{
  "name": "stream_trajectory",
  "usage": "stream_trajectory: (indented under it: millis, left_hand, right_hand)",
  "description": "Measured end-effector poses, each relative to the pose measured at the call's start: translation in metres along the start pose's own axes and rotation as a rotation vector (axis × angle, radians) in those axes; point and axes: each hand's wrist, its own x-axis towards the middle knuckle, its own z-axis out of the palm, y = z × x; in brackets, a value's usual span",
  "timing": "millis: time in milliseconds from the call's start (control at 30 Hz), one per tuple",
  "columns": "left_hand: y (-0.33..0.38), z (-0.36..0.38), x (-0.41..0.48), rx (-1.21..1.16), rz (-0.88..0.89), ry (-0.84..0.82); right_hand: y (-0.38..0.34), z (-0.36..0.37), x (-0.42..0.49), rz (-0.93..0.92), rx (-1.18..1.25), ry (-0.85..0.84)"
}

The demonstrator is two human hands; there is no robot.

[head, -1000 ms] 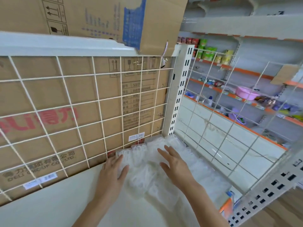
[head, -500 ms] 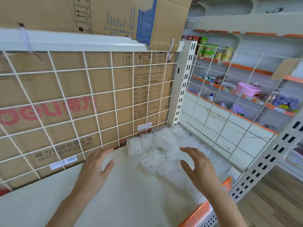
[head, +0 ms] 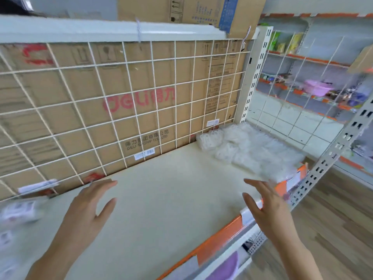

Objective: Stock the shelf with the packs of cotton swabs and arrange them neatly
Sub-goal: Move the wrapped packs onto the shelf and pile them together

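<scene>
Over the near part of the shelf [head: 171, 199], two bare hands, neither holding anything. Left hand [head: 86, 215] flat-ish with fingers straight and thumb out, hanging above the cream board close to the back. Right hand [head: 268, 211] loose too, fingers gently bent, sitting over the orange price strip [head: 222, 233] on the front edge.

Further out, just plain shelf board, then the packs of cotton swabs [head: 248, 146] heaped in the far right corner, well apart from both hands. Kinda a messy white pile, a bit too blurry to count.

Boxing that pile in: white wire grid [head: 121, 110] along the back, slotted upright post [head: 256, 77] in the corner, another side grid panel [head: 292, 110] on the right. Behind the back grid, big cardboard box [head: 141, 98] with red lettering, pressed right up to the wire. Over at far left, some blurry labelled packs [head: 18, 211]. Past the side grid, more shelving with a pink basin [head: 316, 87], and wood floor [head: 333, 229] below.
</scene>
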Motion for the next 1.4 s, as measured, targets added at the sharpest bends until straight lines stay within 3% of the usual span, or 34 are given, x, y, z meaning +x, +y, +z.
stream_trajectory:
  millis: [167, 600, 833, 1100, 1400]
  left_hand:
    - [-0.020, -0.053, -0.057, 0.077, -0.024, 0.041]
    - [-0.044, -0.168, -0.214, 0.355, -0.534, 0.338]
    - [-0.017, -0.182, -0.282, 0.452, -0.734, 0.507]
    - [0.021, -0.168, -0.358, 0.535, -1.012, 0.520]
    - [0.005, -0.198, -0.399, 0.505, -1.037, 0.600]
  right_hand:
    - [-0.038, 0.019, -0.031, -0.074, 0.036, -0.087]
    - [-0.179, 0.104, -0.012, -0.494, 0.272, -0.382]
    - [-0.230, 0.135, -0.013, -0.636, 0.308, -0.537]
    - [-0.252, 0.157, -0.040, -0.709, 0.341, -0.679]
    - [-0.314, 0.177, -0.072, -0.821, 0.446, -0.691]
